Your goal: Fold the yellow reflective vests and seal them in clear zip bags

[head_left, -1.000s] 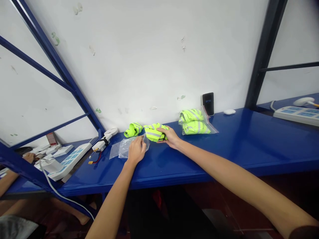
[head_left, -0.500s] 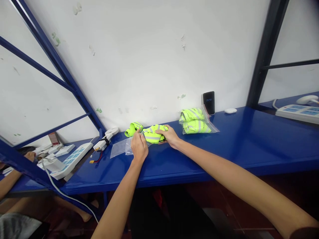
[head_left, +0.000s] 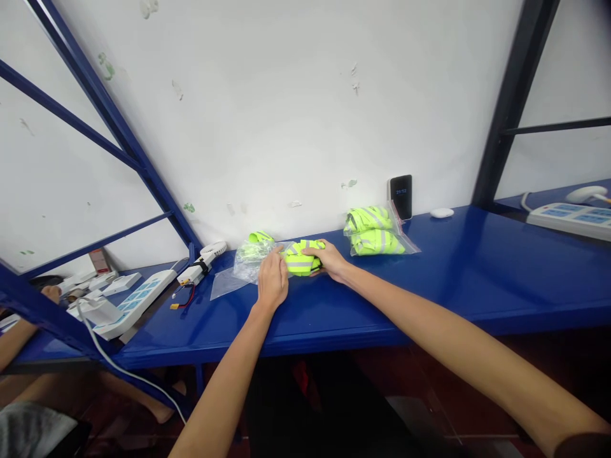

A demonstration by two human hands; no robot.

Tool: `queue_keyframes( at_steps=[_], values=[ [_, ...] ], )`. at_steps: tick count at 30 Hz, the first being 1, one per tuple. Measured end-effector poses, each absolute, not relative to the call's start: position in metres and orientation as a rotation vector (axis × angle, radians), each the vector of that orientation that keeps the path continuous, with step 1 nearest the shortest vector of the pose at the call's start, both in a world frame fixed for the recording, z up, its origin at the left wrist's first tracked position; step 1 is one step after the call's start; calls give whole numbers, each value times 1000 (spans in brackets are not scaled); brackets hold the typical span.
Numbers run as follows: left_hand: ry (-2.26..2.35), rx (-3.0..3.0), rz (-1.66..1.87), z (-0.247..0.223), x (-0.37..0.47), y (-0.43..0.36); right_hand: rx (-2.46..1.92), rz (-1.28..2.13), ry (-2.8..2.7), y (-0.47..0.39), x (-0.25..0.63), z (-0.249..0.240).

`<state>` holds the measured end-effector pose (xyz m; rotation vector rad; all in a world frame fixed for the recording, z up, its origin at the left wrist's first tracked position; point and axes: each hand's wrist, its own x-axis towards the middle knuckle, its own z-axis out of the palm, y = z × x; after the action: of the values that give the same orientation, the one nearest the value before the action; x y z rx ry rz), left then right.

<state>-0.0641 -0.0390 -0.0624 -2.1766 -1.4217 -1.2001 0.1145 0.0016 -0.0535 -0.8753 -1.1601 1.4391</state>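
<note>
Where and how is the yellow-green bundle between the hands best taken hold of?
Probably by the right end of the bundle, coming from the right, thumb on top, as the right hand does: it lies sideways, its left end towards the clear plastic bag.

Looks like a workshop or shared workroom: I'm at a blue metal-framed surface [head_left: 429, 280], scuffed white wall [head_left: 267, 127], power strips [head_left: 138, 305], another person working alongside.
</note>
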Motion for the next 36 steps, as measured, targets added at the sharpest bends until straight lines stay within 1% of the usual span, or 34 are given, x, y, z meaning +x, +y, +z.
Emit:
queue_keyframes(
  at_steps=[4, 9, 16, 20, 25, 30, 36],
  values=[
    [-1394, -2310, -1035, -60, -60, -44, -938, 1446, -1019, 7, 117, -56],
    [-1307, -2358, -863, -61, -57, -47, -977, 1370, -937, 8, 123, -52],
    [-1306, -2227, -914, -64, -61, -42, -964, 1323, -1039, 3, 125, -46],
    [-1372, -2190, -876, -67, -63, -39, -940, 1287, -1069, 2, 124, -47],
    [-1415, -2147, -824, -68, -63, -41, -875, 1356, -1176, 4, 123, -52],
    [-1426, -2116, -791, -67, -62, -44, -878, 1339, -1187, 6, 121, -55],
    [-1346, -2118, -742, -67, -59, -45, -899, 1417, -1173, 5, 117, -56]
  ],
)
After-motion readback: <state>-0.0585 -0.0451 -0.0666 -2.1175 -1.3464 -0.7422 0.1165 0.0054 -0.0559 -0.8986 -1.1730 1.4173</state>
